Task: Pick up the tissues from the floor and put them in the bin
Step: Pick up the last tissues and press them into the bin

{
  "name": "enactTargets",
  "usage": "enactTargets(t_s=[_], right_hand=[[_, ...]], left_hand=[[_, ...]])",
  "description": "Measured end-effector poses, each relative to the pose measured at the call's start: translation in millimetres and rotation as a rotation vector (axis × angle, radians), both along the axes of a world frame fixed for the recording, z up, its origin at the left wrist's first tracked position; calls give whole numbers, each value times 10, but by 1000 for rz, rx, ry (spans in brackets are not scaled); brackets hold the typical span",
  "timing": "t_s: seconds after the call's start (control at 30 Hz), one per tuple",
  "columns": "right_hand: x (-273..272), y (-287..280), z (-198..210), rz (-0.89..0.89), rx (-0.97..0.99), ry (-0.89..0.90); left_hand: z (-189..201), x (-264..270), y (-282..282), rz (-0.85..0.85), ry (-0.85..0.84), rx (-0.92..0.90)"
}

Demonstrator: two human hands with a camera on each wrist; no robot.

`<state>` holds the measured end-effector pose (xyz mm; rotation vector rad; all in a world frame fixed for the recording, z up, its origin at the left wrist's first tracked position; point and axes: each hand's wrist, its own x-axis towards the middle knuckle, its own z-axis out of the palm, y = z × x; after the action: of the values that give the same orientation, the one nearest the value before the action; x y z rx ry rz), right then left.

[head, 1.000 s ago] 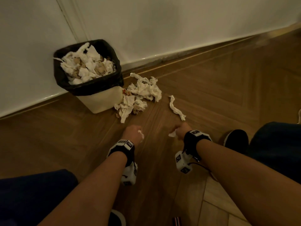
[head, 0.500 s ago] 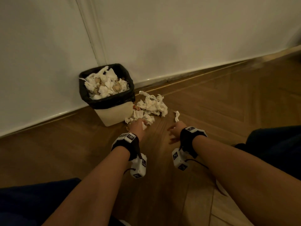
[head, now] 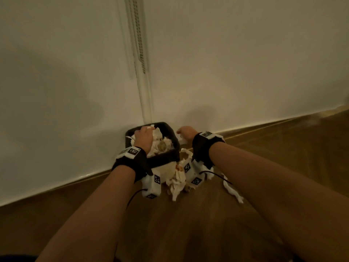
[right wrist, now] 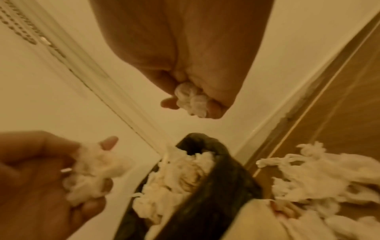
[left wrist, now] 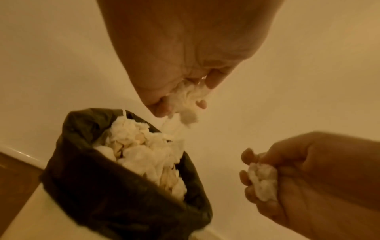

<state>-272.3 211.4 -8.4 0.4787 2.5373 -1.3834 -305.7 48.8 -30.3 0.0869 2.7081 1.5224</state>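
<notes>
A small white bin (head: 164,169) lined with a black bag (left wrist: 123,194) stands against the wall, heaped with crumpled tissues (head: 160,144). My left hand (head: 143,137) is over the bin's top, fingers curled round a white tissue wad (left wrist: 189,100) that hangs toward the heap. My right hand (head: 186,132) is just right of the bin's far corner, gripping a small tissue ball (right wrist: 191,99). A pile of loose tissues (head: 177,178) lies on the floor at the bin's right side, partly hidden by my wrists.
A white wall (head: 226,72) with a vertical seam (head: 143,91) rises behind the bin. A twisted tissue strip (head: 232,191) lies on the wooden floor (head: 188,224) to the right. Skirting board (head: 283,123) runs along the wall's foot.
Both hands have risen from the floor with tissues and moved forward to the bin; the left is now over its opening, the right beside it. My head has moved closer.
</notes>
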Motion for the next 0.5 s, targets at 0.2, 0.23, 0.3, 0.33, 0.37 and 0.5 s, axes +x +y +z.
enactTargets(t_s=[0.2,0.23,0.3,0.33,0.37,0.5], right_hand=[[-259,-450,18,89,159,109],[-264,-484,-40,63,160,143],[-260,-517,-144,19,211,162],[-262,-518,-191,30,265,153],[-273,-518,-241,66,335,139],[-300,-568,-369,193,508,28]], left_hand=[[-59,-3,-132,235,7,155],[-104,41,-130,313,14,270],[-172,96,-156,300,62,190],[-243,97,-186,193,75,0],[-332,72,-226,66,100,-237],[-589,16,-321,-128,152,-549]])
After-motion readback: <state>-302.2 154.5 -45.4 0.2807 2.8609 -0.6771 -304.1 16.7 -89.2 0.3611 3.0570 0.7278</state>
